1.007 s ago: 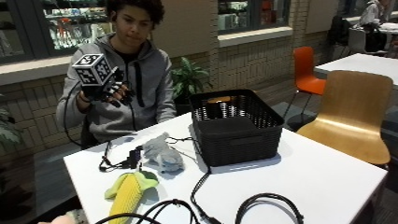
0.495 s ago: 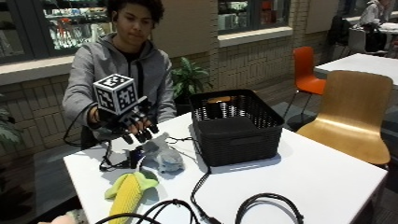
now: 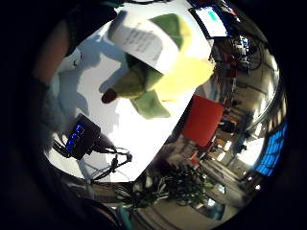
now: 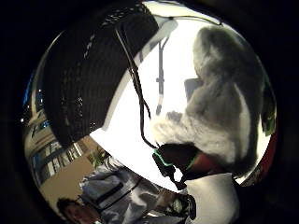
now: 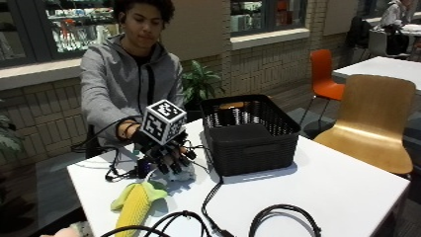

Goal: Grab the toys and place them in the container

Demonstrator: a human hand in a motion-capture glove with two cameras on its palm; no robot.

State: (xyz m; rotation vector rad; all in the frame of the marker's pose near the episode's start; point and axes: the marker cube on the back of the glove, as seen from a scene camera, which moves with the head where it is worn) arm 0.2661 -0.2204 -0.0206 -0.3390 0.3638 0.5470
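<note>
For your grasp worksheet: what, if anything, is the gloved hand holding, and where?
Cannot be told: the gloved right hand is down on the grey plush toy, hold unseen.

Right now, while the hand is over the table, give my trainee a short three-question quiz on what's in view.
1. True or false: the yellow plush corn cob with green husk lies inside the black plastic mesh basket.
2. Which toy is the black-gloved right hand over: A, the grey-and-white plush toy; B, the corn?
3. Fill in: the basket stands on the white ____.

Key: 1 false; 2 A; 3 table.
</note>
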